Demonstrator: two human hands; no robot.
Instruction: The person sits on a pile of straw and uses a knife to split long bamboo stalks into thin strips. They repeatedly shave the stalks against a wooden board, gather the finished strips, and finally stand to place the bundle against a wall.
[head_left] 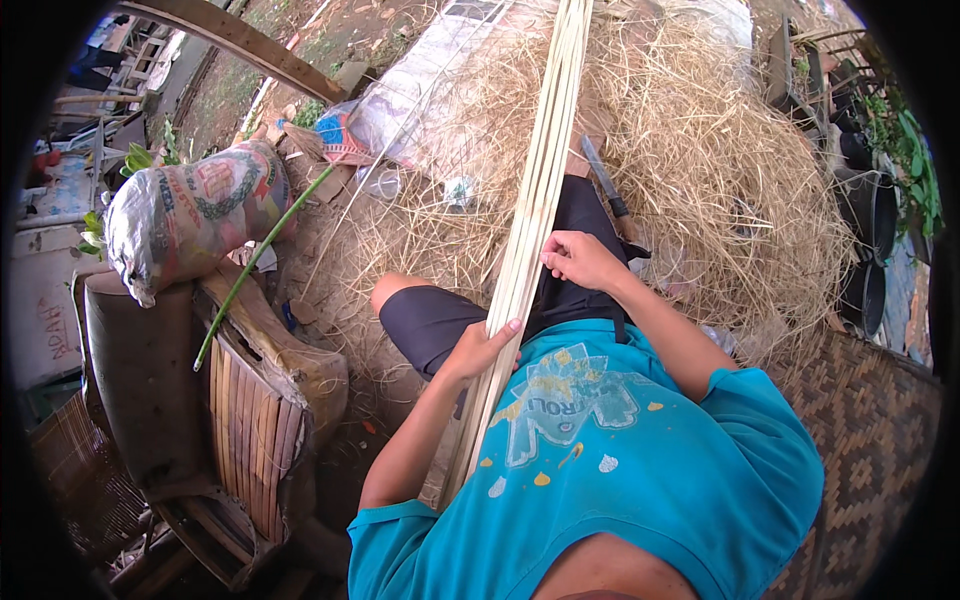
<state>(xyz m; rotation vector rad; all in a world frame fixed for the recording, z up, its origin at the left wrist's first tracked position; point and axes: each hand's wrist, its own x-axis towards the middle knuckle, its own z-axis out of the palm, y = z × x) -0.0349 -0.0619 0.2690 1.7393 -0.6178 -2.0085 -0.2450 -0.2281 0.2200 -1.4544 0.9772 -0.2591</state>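
Observation:
A long bundle of pale split bamboo strips [532, 215] runs from beside my left side, across my lap and away toward the top of the view. My left hand [482, 350] is closed around the bundle near my waist, its thumb lying over the top. Farther along, my right hand [580, 260] is closed in a pinch at the bundle's right edge, above my thigh. Whatever its fingertips hold is too small to make out. Just past that hand, a long-bladed knife [604, 178] with a dark handle lies by my right leg.
Curly bamboo shavings [710, 170] pile up ahead and right. At left are a stuffed printed sack [205, 210], a green bamboo stick [262, 255] and a worn wooden-slatted chair [255, 430]. Black pots [865, 215] stand at far right; a woven bamboo panel [850, 440] lies behind my right arm.

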